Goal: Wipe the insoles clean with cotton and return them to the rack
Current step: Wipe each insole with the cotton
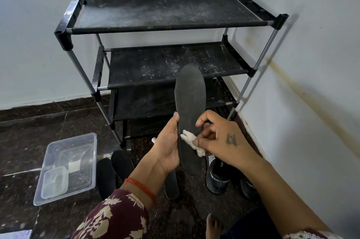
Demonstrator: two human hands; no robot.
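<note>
- so my left hand [167,147] gripped the dark insole [190,106] along its left edge, fingers curled behind it and thumb up the front, holding it nearly upright with the toe end pointing up in front of the rack [167,24].
- my right hand [218,137] pinched a small wad of white cotton [191,139] between thumb and fingertips and pressed it on the insole's lower half, near the heel end.
- the rack stood in the corner against the white wall [311,63], its black shelves dusty and speckled white.
- down on the dark stone floor [39,122], two more black insoles [115,168] lay side by side below my left wrist, and another one [171,186] poked out under my left forearm.
- a pair of dark sports shoes [218,178] sat to the right, beneath my right arm.
- a clear plastic tub [78,153] rested on the floor to the left, with a smaller container [54,182] inside it.
- a red thread [140,186] circled my left wrist, above a maroon floral sleeve [116,217].
</note>
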